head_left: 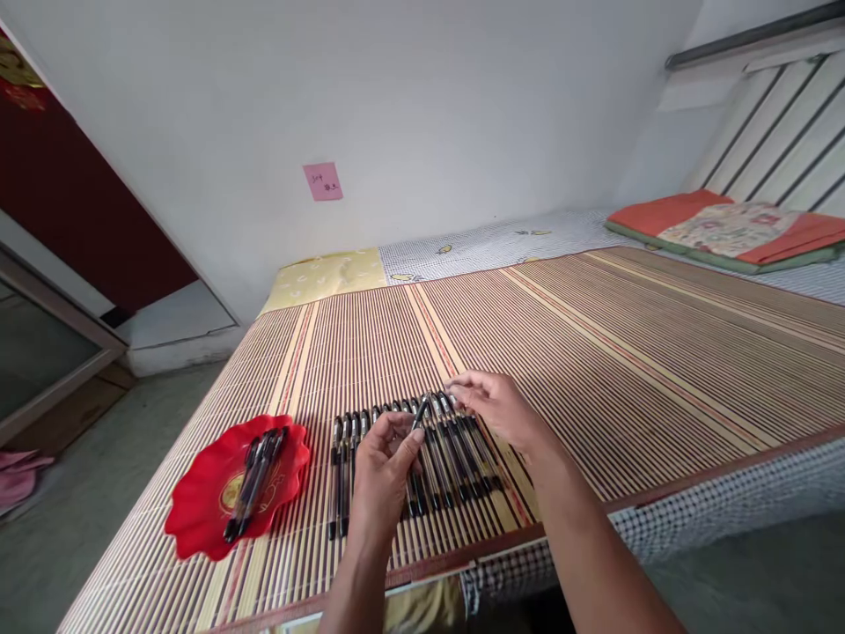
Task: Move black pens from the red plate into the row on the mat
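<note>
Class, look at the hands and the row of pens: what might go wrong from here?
The slim dark pen in the left hand could slip and drop onto the row of clear-barrelled, black-tipped pens, perhaps knocking some askew. The right hand, close to the row's far ends, might nudge them out of line. The dark pens bundled on the red scalloped plate could roll if it were bumped.

The left hand (386, 453) and right hand (494, 407) are bare (as are the tapering forearms (576, 519)).
</note>
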The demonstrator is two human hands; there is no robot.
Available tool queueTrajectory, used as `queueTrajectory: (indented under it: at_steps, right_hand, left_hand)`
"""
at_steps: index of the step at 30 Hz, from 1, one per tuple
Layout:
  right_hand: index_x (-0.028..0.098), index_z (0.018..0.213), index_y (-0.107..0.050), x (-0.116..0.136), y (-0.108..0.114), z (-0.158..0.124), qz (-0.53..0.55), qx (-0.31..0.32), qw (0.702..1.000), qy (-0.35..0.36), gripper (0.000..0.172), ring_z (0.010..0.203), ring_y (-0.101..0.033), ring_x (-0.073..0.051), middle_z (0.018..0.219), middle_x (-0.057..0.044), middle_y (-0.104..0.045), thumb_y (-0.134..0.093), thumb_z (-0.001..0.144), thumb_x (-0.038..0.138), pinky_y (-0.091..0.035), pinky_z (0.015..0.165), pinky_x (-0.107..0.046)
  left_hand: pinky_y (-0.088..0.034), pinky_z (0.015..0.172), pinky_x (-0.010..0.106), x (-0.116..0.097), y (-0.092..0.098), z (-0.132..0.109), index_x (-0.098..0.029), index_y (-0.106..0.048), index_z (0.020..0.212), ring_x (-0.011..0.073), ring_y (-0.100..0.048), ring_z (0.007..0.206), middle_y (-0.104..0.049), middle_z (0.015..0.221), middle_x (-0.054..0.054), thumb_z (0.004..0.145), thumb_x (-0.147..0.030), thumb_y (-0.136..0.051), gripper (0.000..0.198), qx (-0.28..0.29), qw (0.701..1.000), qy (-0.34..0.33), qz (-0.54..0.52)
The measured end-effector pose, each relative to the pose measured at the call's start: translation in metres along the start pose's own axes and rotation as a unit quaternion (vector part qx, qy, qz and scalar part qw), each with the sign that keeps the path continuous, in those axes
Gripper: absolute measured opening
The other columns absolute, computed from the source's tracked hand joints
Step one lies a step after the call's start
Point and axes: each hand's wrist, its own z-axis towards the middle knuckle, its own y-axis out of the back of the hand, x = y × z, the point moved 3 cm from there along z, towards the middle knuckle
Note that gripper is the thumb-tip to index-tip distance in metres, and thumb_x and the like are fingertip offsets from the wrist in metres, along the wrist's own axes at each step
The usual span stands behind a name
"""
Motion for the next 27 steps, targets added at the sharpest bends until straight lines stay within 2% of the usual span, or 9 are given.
queueTrajectory:
  at_steps: [3, 7, 11, 14, 18, 20, 23, 24, 27]
  right_hand:
    - [0.020, 0.099, -0.076, 0.021, -0.023, -0.004, 0.147, 0.045, 0.987, 0.035, 0.028, 0.077, -0.068, -0.016, 0.087, -0.004, -0.074, -0.073, 0.091, 0.046, -0.054, 0.067, -0.029]
    - [0.019, 0.084, -0.074, 0.033, -0.043, -0.005, 0.223, -0.004, 0.974, 0.024, 0.029, 0.066, -0.062, -0.013, 0.072, 0.001, -0.067, -0.084, 0.079, 0.046, -0.050, 0.061, -0.026]
    - [0.019, 0.081, -0.075, 0.037, -0.046, -0.006, 0.245, -0.032, 0.968, 0.034, 0.028, 0.066, -0.061, -0.012, 0.070, 0.001, -0.067, -0.085, 0.077, 0.045, -0.050, 0.063, -0.027]
    - [0.020, 0.082, -0.077, 0.038, -0.042, -0.007, 0.250, -0.041, 0.966, 0.044, 0.026, 0.068, -0.063, -0.013, 0.074, 0.000, -0.070, -0.085, 0.078, 0.045, -0.052, 0.068, -0.028]
    - [0.021, 0.086, -0.077, 0.037, -0.041, -0.008, 0.243, -0.030, 0.969, 0.041, 0.027, 0.069, -0.064, -0.014, 0.079, -0.001, -0.071, -0.082, 0.080, 0.047, -0.053, 0.068, -0.029]
    - [0.021, 0.084, -0.076, 0.037, -0.041, -0.008, 0.231, -0.029, 0.972, 0.039, 0.027, 0.068, -0.062, -0.014, 0.074, 0.000, -0.068, -0.082, 0.080, 0.047, -0.052, 0.067, -0.029]
    - [0.020, 0.080, -0.074, 0.037, -0.043, -0.008, 0.220, -0.015, 0.974, 0.043, 0.025, 0.067, -0.060, -0.013, 0.071, 0.002, -0.065, -0.083, 0.081, 0.044, -0.051, 0.067, -0.028]
    - [0.020, 0.081, -0.074, 0.037, -0.043, -0.008, 0.220, -0.004, 0.974, 0.045, 0.024, 0.067, -0.060, -0.013, 0.072, 0.002, -0.065, -0.082, 0.082, 0.042, -0.050, 0.068, -0.028]
    - [0.020, 0.086, -0.076, 0.033, -0.043, -0.008, 0.233, 0.032, 0.971, 0.046, 0.018, 0.071, -0.061, -0.012, 0.078, 0.000, -0.068, -0.079, 0.086, 0.038, -0.049, 0.069, -0.027]
  left_hand:
    - [-0.043, 0.052, 0.021, -0.002, 0.000, -0.002, -0.020, -0.066, 0.095, 0.0092, -0.051, 0.055, -0.059, 0.074, -0.004, 0.079, -0.039, -0.079, 0.028, -0.036, 0.998, -0.038, 0.029]
    - [-0.045, 0.057, 0.022, -0.002, 0.002, -0.006, -0.021, -0.067, 0.097, 0.0117, -0.056, 0.061, -0.065, 0.079, -0.001, 0.084, -0.034, -0.074, 0.020, -0.083, 0.985, -0.086, 0.127]
    - [-0.048, 0.059, 0.024, -0.004, 0.003, -0.009, -0.021, -0.067, 0.094, 0.0145, -0.063, 0.062, -0.070, 0.081, 0.001, 0.085, -0.036, -0.074, 0.019, -0.107, 0.976, -0.101, 0.159]
    - [-0.047, 0.059, 0.025, -0.008, 0.001, -0.009, -0.020, -0.067, 0.094, 0.0159, -0.063, 0.058, -0.066, 0.065, -0.002, 0.088, -0.038, -0.071, 0.020, -0.062, 0.989, -0.066, 0.119]
    - [-0.047, 0.064, 0.026, -0.014, -0.007, -0.009, -0.018, -0.066, 0.088, 0.0146, -0.059, 0.061, -0.063, 0.063, 0.000, 0.098, -0.046, -0.058, 0.031, 0.069, 0.996, -0.033, 0.055]
    - [-0.046, 0.062, 0.024, -0.014, -0.009, -0.009, -0.018, -0.063, 0.090, 0.0129, -0.056, 0.062, -0.061, 0.067, -0.002, 0.094, -0.048, -0.065, 0.030, 0.068, 0.997, -0.027, 0.028]
    - [-0.041, 0.052, 0.020, -0.012, -0.007, -0.008, -0.021, -0.058, 0.094, 0.0100, -0.050, 0.057, -0.056, 0.071, -0.005, 0.081, -0.044, -0.082, 0.036, -0.004, 1.000, -0.029, 0.005]
    - [-0.040, 0.050, 0.020, -0.011, -0.007, -0.008, -0.021, -0.056, 0.093, 0.0096, -0.048, 0.055, -0.056, 0.071, -0.006, 0.080, -0.045, -0.083, 0.038, -0.009, 1.000, -0.026, 0.002]
    - [-0.040, 0.049, 0.020, -0.010, -0.008, -0.008, -0.020, -0.057, 0.087, 0.0096, -0.048, 0.052, -0.057, 0.065, -0.004, 0.092, -0.051, -0.069, 0.034, 0.069, 0.997, 0.008, -0.014]
